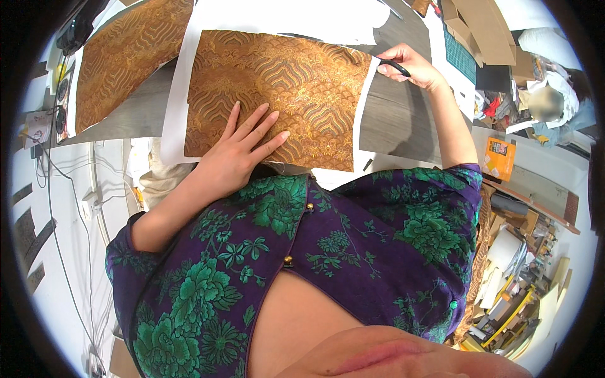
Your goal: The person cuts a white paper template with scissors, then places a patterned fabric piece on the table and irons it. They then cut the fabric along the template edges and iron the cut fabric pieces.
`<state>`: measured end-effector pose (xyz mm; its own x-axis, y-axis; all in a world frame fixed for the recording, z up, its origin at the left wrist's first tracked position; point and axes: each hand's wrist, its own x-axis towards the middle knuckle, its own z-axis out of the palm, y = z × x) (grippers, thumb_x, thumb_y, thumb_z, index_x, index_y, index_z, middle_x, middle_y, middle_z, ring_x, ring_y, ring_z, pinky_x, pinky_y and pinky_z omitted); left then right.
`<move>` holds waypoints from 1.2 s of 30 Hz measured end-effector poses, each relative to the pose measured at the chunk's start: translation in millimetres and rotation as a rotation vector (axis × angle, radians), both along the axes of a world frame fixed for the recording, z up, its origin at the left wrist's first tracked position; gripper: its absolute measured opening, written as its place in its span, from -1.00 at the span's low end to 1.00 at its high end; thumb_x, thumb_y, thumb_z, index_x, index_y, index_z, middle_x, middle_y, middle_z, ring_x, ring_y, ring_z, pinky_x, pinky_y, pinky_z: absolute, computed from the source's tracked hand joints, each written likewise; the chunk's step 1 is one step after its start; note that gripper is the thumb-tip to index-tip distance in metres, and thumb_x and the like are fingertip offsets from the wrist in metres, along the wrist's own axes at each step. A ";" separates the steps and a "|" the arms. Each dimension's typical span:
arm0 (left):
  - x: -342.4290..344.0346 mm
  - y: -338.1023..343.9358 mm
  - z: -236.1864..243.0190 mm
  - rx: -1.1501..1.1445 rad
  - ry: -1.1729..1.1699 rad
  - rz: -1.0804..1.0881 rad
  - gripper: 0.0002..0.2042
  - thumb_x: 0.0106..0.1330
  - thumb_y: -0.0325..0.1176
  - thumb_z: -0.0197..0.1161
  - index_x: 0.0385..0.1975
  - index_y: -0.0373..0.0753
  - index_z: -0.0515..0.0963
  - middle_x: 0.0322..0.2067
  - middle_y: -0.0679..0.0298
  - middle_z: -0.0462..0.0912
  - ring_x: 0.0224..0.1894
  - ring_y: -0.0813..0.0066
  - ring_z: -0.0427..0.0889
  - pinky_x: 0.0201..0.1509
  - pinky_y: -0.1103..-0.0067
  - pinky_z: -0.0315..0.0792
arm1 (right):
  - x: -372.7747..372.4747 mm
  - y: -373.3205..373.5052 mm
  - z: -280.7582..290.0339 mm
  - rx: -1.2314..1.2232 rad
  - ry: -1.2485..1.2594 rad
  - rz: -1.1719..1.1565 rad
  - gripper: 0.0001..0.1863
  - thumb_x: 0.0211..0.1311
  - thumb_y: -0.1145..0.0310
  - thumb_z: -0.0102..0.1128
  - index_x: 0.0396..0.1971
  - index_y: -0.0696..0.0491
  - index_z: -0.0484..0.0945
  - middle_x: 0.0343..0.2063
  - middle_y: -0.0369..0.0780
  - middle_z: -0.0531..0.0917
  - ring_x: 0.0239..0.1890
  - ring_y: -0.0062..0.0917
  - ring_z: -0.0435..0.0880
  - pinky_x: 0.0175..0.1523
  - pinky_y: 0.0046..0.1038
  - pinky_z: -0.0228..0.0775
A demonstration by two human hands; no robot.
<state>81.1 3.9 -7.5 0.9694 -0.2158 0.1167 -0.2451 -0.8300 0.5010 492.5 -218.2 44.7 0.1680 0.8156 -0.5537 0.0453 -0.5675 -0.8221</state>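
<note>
My left hand (234,152) lies flat on the brown-and-gold fabric (283,94), fingers apart, pressing on its lower left part and gripping nothing. My right hand (416,68) is closed around the black handle of the scissors (396,67) at the fabric's upper right corner; I cannot tell how far apart the blades stand. The cloth is a near-rectangle, densely patterned with wavy bands and scallops — a slightly shiny weave — and white margins show along its left and right sides. It lies before me on the grey, wood-grained desk (400,120). A second piece of matching fabric (129,60) lies to the left, and a green cutting mat (460,53) to the far right. Beyond that stand cardboard boxes (488,28) — and cables (60,252) trail down the left side of the room.
</note>
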 end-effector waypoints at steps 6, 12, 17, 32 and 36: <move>-0.1 -0.9 -2.1 0.015 -0.024 -0.001 -0.33 0.20 -0.58 0.15 0.42 -0.10 0.38 0.48 0.01 0.21 0.60 0.01 0.01 0.58 -0.17 -0.17 | -3.3 7.1 -2.0 0.039 0.024 0.028 -0.66 0.28 0.31 0.47 -0.05 0.19 0.73 -0.55 -0.46 0.56 -0.59 -0.85 0.33 -0.57 -0.73 0.02; 0.1 -1.4 -2.5 0.008 -0.027 0.000 -0.33 0.20 -0.59 0.15 0.41 -0.11 0.38 0.47 0.00 0.22 0.60 0.01 0.01 0.58 -0.18 -0.19 | -8.4 16.2 4.1 0.043 0.008 0.081 -0.62 0.26 0.22 0.51 -0.05 0.16 0.74 -0.59 -0.49 0.47 -0.61 -0.85 0.26 -0.57 -0.69 -0.04; -0.4 -1.5 -4.4 0.025 -0.024 -0.009 -0.31 0.21 -0.59 0.16 0.43 -0.07 0.35 0.50 0.04 0.17 0.60 0.00 0.02 0.57 -0.19 -0.16 | -7.4 21.3 5.0 0.040 -0.024 0.099 -0.58 0.23 0.21 0.54 -0.03 0.17 0.73 -0.60 -0.49 0.46 -0.62 -0.85 0.23 -0.57 -0.69 -0.04; 0.4 -4.2 -5.8 0.013 -0.039 -0.008 -0.32 0.21 -0.58 0.18 0.43 -0.08 0.35 0.47 0.02 0.21 0.60 -0.01 0.01 0.56 -0.21 -0.15 | -22.4 45.1 -2.4 0.080 0.008 0.105 -0.64 0.22 0.20 0.55 -0.14 0.17 0.75 -0.62 -0.49 0.47 -0.64 -0.86 0.25 -0.58 -0.69 -0.02; 0.4 -4.1 -6.4 0.021 -0.040 -0.012 -0.30 0.21 -0.58 0.18 0.44 -0.05 0.33 0.46 0.03 0.22 0.60 -0.01 0.01 0.55 -0.22 -0.14 | -25.4 50.8 -5.0 0.097 -0.052 0.106 -0.64 0.24 0.19 0.53 -0.14 0.16 0.75 -0.64 -0.49 0.46 -0.65 -0.86 0.25 -0.60 -0.71 -0.04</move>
<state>81.6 -0.1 -13.9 0.9614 -0.2303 0.1508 -0.2747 -0.8370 0.4732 467.1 -167.4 39.7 0.1049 0.8793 -0.4646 0.1448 -0.4757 -0.8676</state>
